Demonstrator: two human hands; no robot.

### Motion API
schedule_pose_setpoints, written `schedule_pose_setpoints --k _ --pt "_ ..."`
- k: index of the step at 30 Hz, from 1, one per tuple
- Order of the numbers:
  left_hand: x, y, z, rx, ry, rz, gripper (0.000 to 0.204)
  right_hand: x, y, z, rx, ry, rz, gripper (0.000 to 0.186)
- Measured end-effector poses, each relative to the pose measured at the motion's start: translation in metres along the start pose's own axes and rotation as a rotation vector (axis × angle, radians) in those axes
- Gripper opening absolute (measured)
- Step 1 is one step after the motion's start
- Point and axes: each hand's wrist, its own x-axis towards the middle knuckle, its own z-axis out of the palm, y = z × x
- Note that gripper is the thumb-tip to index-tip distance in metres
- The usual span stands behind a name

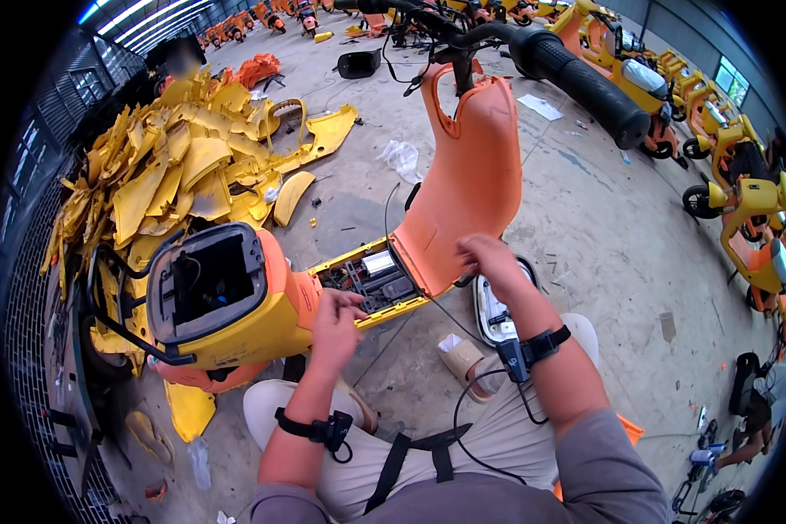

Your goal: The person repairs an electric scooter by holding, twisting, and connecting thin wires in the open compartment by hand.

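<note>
A yellow and orange scooter (231,336) stands before me, with its seat opening (203,279) uncovered and an open floorboard bay (367,284) showing wires, dark parts and a silver box. My left hand (336,319) is at the near left edge of this bay, fingers loosely bent and apart. My right hand (489,262) is beside the lower part of the upright orange front panel (458,183), fingers curved and apart, holding nothing visible. Behind and below it lies a white and black oval part (493,319). A black handlebar grip (576,83) juts toward the upper right.
A heap of yellow panels (162,166) fills the left, with a blurred person behind it. Rows of scooters (751,236) line the right, and another person (764,406) works at lower right. A plastic bag (402,159), a paper sheet (540,107) and a cable lie around.
</note>
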Motion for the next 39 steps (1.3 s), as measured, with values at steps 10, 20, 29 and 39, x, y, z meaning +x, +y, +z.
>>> schedule_pose_setpoints --k 10,20,29,39 --pt "-0.026 0.022 0.029 0.169 -0.47 -0.001 0.01 -0.022 0.005 0.048 0.225 -0.59 0.14 0.04" --pt "-0.004 0.012 0.011 -0.062 0.05 -0.002 0.021 -0.022 0.02 0.063 0.184 -0.422 0.221 0.033" --pt "-0.01 0.011 0.016 0.444 -0.131 0.398 0.045 -0.018 0.032 0.071 0.199 -0.216 0.316 0.031" --pt "-0.009 -0.001 0.028 0.302 -0.195 0.74 0.078 -0.021 0.035 0.068 0.265 -0.135 0.344 0.029"
